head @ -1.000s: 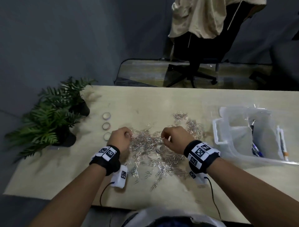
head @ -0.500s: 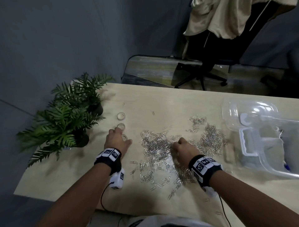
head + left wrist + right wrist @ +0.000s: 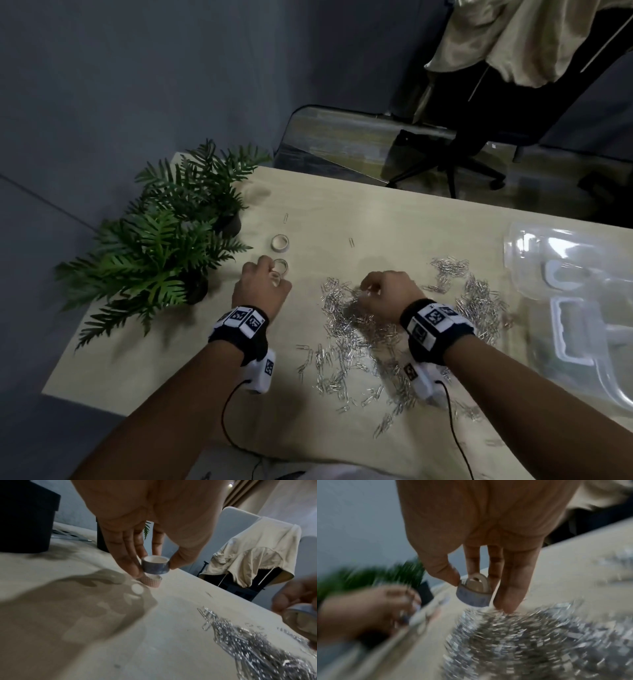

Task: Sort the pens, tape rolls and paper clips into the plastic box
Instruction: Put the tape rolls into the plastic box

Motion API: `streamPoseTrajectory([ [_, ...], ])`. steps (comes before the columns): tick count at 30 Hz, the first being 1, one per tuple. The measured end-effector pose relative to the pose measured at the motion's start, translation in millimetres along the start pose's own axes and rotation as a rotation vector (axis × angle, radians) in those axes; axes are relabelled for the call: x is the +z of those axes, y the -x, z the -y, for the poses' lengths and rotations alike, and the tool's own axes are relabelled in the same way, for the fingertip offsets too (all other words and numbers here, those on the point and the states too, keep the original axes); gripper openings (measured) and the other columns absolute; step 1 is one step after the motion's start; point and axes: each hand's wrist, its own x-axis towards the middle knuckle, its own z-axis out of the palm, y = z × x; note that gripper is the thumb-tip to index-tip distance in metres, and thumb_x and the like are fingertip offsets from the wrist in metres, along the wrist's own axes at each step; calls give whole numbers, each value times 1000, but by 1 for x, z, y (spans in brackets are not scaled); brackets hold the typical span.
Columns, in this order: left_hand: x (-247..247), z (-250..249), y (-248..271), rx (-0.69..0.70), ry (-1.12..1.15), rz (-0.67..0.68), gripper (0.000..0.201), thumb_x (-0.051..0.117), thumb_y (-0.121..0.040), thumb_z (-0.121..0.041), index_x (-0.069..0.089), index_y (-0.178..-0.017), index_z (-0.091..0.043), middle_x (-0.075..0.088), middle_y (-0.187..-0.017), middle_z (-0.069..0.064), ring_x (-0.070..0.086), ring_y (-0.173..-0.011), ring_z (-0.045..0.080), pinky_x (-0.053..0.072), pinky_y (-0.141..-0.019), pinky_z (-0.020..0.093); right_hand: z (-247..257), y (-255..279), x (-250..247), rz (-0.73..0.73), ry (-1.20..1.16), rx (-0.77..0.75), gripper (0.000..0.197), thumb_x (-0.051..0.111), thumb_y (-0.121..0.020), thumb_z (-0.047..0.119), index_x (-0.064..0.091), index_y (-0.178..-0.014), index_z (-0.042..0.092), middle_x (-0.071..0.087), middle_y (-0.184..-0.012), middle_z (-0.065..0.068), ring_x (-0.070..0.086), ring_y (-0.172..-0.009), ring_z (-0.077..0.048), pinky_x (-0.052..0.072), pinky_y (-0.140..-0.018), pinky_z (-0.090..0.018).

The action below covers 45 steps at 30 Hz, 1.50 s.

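- head view: left hand (image 3: 262, 291) is curled over a small tape roll (image 3: 275, 278), which is mostly hidden behind the knuckles. two more tape rolls lie on the table (image 3: 394, 222) just beyond its fingers, the nearer roll (image 3: 281, 265) almost touching them and the farther roll (image 3: 280, 242) past that.
- right hand (image 3: 390, 294) is curled w/ fingertips down in the paper clips (image 3: 359, 329). the heap spreads under and to the right of this hand and back toward the wrist.
- plastic box (image 3: 579, 315) sits well right of the right hand, clear, its contents blurred. potted ferns (image 3: 161, 240) stand left of the left hand.
- left wrist view: left hand (image 3: 147, 536) pinches a bluish tape roll (image 3: 155, 565) btwn thumb and fingers (image 3: 132, 555), lifted just above a pinkish roll (image 3: 151, 581) that lies on the table. clips are heaped to the right.
- right wrist view: blurry. right hand (image 3: 481, 540) pinches a second bluish tape roll (image 3: 473, 595) btwn thumb and fingers (image 3: 510, 588), tilted, just above the clip heap (image 3: 522, 642). what's inside the ring can't be told.
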Motion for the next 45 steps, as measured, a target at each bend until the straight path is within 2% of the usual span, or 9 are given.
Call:
streamPoseTrajectory([
  [4,-3,1,-9,47,53,9,30,62,-83,-29,60,-112,-23,47,-115,8,61,-89,34,51,-85,36,-4,-2,-2,79,-195,3,11,72,-85,29,70,-95,24,66,-91,5,62,-79,-13,51,-69,-25],
  [9,0,1,-12,69,40,58,29,63,-83,-23,57,-110,-18,47,-118,7,58,-96,32,46,-85,34,-19,1,6,65,-273,18,25,83,-77,28,60,-81,19,65,-83,10,64,-74,-8,45,-58,-20],
  [15,3,5,-11,134,49,24,20,53,-90,-20,60,-108,-24,48,-118,6,60,-88,32,51,-80,37,-16,-8,11,48,-339,-41,22,74,-86,31,68,-107,27,71,-91,1,69,-71,-17,57,-67,-29],
  [20,2,8,-17,108,68,7,23,54,-90,-20,61,-112,-24,44,-122,5,62,-89,32,52,-83,36,5,-18,10,4,-591,-27,15,63,-96,26,73,-104,19,75,-85,-8,71,-60,-17,53,-54,-23],
  [23,-1,7,-21,89,25,57,31,58,-87,-23,57,-118,-25,42,-125,3,61,-93,29,48,-83,31,15,-22,6,87,-863,22,21,52,-102,16,68,-114,9,73,-96,-21,72,-71,-33,59,-60,-33],
  [25,-1,5,-23,89,-8,83,36,60,-86,-29,56,-122,-27,41,-126,1,60,-96,28,48,-83,30,20,-24,3,129,-966,47,21,52,-101,9,64,-118,4,71,-99,-26,72,-71,-31,60,-62,-35],
  [34,7,2,-34,172,-205,181,27,63,-91,-25,52,-115,-20,47,-120,8,59,-103,34,48,-87,39,45,-51,13,57,-372,-106,19,73,-84,17,58,-96,21,69,-103,0,69,-81,-24,57,-77,-40],
  [40,4,6,-41,232,-232,186,46,57,-93,-19,44,-137,-26,48,-115,11,59,-98,36,48,-82,39,73,-85,17,56,-75,-237,48,67,-87,19,52,-133,23,59,-117,-11,60,-101,-28,50,-88,-36],
  [45,9,8,-45,344,-301,234,47,52,-94,-17,47,-139,-28,46,-115,10,58,-99,33,48,-85,39,91,-110,26,48,105,-311,39,59,-93,14,60,-131,18,45,-125,-14,63,-96,-37,52,-89,-42],
])
